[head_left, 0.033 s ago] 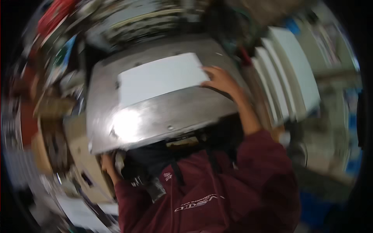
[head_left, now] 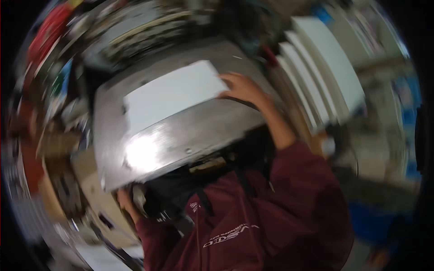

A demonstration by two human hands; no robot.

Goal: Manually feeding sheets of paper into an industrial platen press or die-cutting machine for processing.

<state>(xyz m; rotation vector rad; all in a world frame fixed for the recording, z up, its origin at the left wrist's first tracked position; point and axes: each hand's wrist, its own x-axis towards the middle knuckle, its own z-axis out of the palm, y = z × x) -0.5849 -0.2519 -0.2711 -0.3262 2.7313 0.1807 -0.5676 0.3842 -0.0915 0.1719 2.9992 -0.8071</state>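
Observation:
A white sheet (head_left: 169,95) lies on a worn metal plate (head_left: 199,126) with a bright glare on its lower left. My right hand (head_left: 239,90) is at the sheet's right end, thumb and fingers apart and curved, touching its edge. My left hand (head_left: 126,201) is low beside the plate's front left corner, near a cardboard box (head_left: 86,174); its fingers are blurred and partly hidden.
Several thick white stacks of sheets or boards (head_left: 334,77) stand right of the plate. Blurred machinery (head_left: 149,31) is behind it. A red object (head_left: 45,36) and clutter line the left. A blue object (head_left: 366,217) sits at lower right.
The view has turned slightly, so the plate, sheet and side stacks appear shifted left and more tilted. My right hand remains at the sheet's edge.

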